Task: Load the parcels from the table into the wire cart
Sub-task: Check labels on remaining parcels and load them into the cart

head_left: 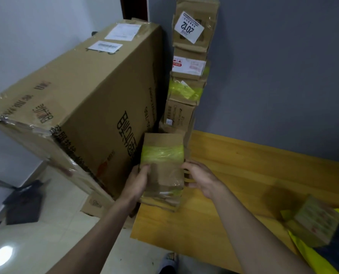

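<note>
Both hands hold one small parcel (162,171) at the left edge of the tabletop (234,194); the left hand (138,181) grips its left side, thumb curled over the front face and the other fingers hidden behind it; the right hand (199,177) clasps its right side, fingers (186,167) bent round the edge; the parcel is brown card with a band of yellow-green tape across its upper half and clear tape lower down; it stands tilted, its lower end over the tabletop's corner, though whether it rests there or is lifted clear I cannot tell; directly behind it a stack (190,62) of similar parcels rises against the grey wall (283,76), the top one bearing a white label marked 2012, another wrapped in the same yellow-green tape; left of the stack a big carton (81,99) leans at an angle, printed in black characters, with two white labels near its top, its lower end over the tiled floor (56,234); at the right edge of the view, blurred, another parcel (315,220) lies on the tabletop beside something yellow (307,254); a dark bag (24,202) sits on the floor at the left; the wire cart does not show.
</note>
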